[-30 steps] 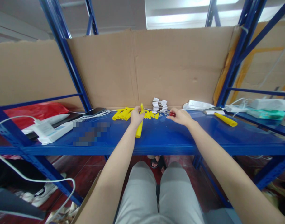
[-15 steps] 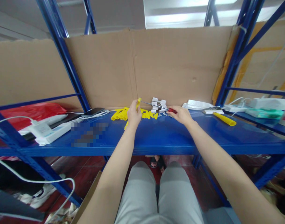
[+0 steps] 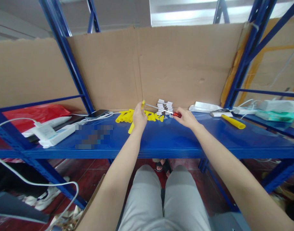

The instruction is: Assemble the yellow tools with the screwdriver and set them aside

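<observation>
Biggest first: the creased brown cardboard panel (image 3: 180, 64) stands upright at twelve o'clock, and below it runs the glossy blue table (image 3: 171, 141). Two grips are at work above that sheen! The left grip (image 3: 139, 118) is curled closed round a yellow tube (image 3: 143, 104), its end poking out at one o'clock from the knuckles; the yellow length at seven o'clock is probably the same tube, its middle hidden. From three o'clock, the right grip (image 3: 184, 117) has its fingers wrapped on a screwdriver (image 3: 177, 114), glassy red handle, slim metal shaft pointing between nine and ten, tip at or just beside that yellow end; contact is too fine to call. Best play here, I'd say: brace the tube hard, line the shaft straight with the fastening point, and press steadily so the tip can't skid. Out at three o'clock lies a smooth, hollow loose tube (image 3: 233, 122); at nine, a row of matching tubes (image 3: 124, 116). Between the grips, notched matt-white pieces (image 3: 164, 107) sit stacked, then flat, angular yellow wedges (image 3: 157, 117), and smallest of all, shiny bits (image 3: 171, 116), too tiny to identify.
</observation>
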The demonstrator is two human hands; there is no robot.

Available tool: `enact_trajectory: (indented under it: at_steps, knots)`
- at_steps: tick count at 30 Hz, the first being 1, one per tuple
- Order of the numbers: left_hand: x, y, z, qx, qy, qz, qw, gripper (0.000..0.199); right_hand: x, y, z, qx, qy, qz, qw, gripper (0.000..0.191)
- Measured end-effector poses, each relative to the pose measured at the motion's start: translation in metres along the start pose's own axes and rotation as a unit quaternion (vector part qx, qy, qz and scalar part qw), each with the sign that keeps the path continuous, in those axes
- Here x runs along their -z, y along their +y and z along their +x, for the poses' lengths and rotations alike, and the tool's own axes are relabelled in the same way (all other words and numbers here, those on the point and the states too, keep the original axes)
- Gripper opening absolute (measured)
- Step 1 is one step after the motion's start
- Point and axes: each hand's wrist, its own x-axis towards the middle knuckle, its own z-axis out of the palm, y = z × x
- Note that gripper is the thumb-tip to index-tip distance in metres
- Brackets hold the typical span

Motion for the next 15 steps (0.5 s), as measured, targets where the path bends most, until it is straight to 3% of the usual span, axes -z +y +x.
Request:
enact_trajectory:
  at_steps: [6,15]
  knots:
    - [-0.008,-0.014,0.002,-0.044,0.040,-0.054,0.997,0.037,0.001,-0.004,-0.001,0.034,-0.017,-0.009,0.999,0.028]
    - [-0.013,-0.021,0.003,-0.056,0.044,-0.056,0.996,0.037,-0.001,-0.002,0.000,-0.005,0.003,0.032,0.999,0.018]
